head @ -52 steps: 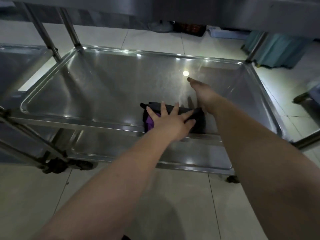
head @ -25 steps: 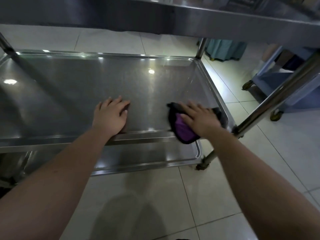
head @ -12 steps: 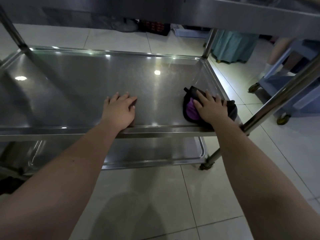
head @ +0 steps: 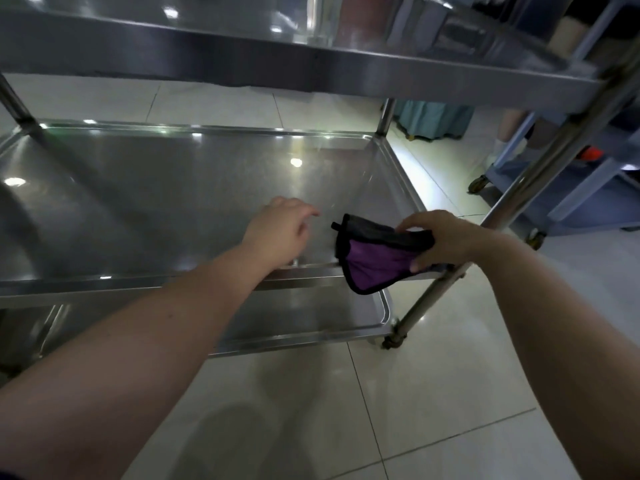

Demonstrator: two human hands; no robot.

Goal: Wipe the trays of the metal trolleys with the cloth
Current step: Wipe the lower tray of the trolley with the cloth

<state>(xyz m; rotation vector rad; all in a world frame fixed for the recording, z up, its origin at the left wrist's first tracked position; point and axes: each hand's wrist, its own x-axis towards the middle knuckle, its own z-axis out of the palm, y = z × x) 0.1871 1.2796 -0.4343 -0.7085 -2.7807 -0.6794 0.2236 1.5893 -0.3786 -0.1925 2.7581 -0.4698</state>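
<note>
Head: steel tray (head: pixel 173 202), tiled floor (head: pixel 433 393)

The person's two hands are in view, the left hand (head: pixel 277 237) and the right hand (head: pixel 446 240). There is one cloth (head: pixel 374 261), purple with black edging.

Two trolleys show: one metal trolley (head: pixel 242 53) close by and one bluish trolley (head: pixel 571 188) to the right.

The metal trolley has three trays: a top tray (head: pixel 381 26), a middle tray (head: pixel 173 202) and a bottom tray (head: pixel 311 327). Three of its upright posts can be seen: the front right post (head: pixel 519 188), the rear right post (head: pixel 385 116) and the rear left post (head: pixel 14 105).

Three castors are visible: one corner castor (head: pixel 393 341) under the metal trolley, and a far castor (head: pixel 477 184) and a near castor (head: pixel 533 237) under the bluish trolley.

One piece of teal fabric (head: pixel 433 123) hangs at the back.
</note>
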